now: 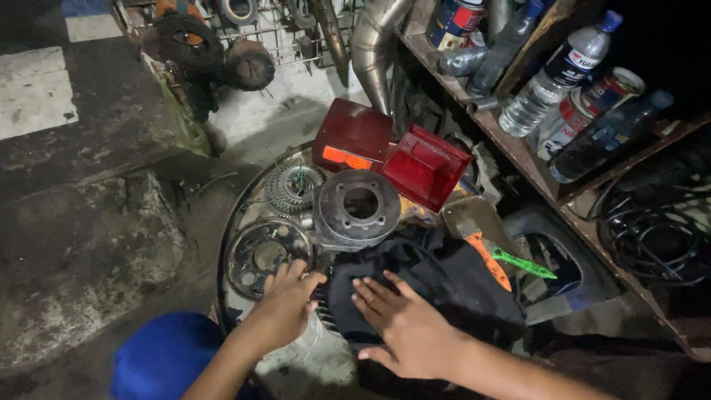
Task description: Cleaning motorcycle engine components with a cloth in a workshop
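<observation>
while flat under both hands, black finned part

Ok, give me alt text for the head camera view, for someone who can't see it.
Two bare hands, left hand and right hand, press on a black cloth over a finned engine part in a dim workshop. Beyond lie a finned metal cylinder, a sprocket, red tail-light lenses and an orange-handled scraper.

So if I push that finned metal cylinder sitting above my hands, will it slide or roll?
The finned metal cylinder looks like solid cast metal, so probably heavy and stiff. It seems to rest on a flat end with its bore up, so sliding is likelier than rolling. The fins may give grip, though grime could make them slippery.
</observation>
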